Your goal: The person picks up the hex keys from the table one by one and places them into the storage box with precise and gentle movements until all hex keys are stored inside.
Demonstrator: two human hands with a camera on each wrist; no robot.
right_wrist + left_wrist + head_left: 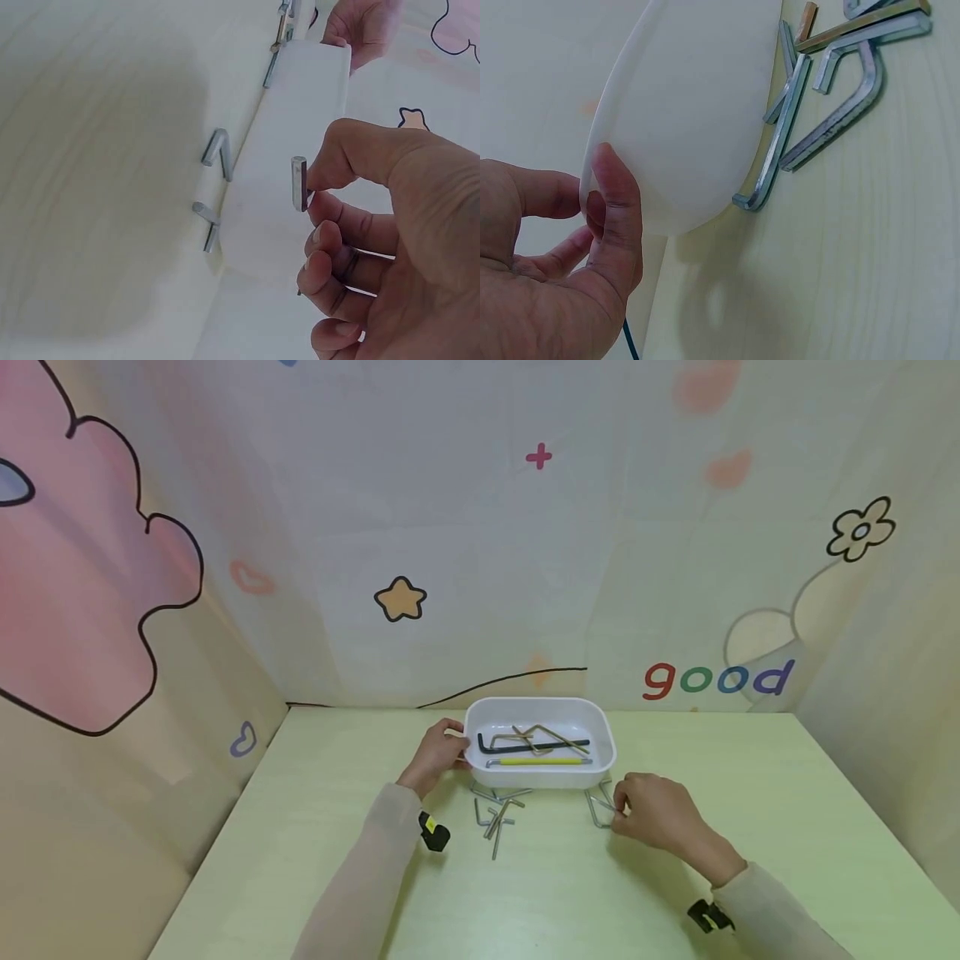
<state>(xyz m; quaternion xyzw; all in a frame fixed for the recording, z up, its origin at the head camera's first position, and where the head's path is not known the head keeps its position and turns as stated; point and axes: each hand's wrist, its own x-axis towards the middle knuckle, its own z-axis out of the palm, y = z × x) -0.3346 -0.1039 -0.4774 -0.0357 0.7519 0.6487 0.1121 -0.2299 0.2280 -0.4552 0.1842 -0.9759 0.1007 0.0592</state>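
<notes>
My left hand (437, 753) grips the left end of a white plastic tray (540, 779), thumb and fingers on either side of its rim in the left wrist view. Inside the tray lie a black hex key (513, 749), a yellow-sleeved hex key (542, 762) and several brass-coloured ones. Just right of the tray's front corner, my right hand (660, 810) pinches a silver hex key (299, 184) between thumb and index finger. The key's far end is hidden by the fingers. Beside that hand, other silver hex keys (217, 148) lie on the table.
In front of the tray's left half, several silver and brass-coloured hex keys (780, 135) lie crossed in a loose pile on the pale table (540, 893). A printed curtain (480, 543) rises directly behind the tray, with more curtain at both sides.
</notes>
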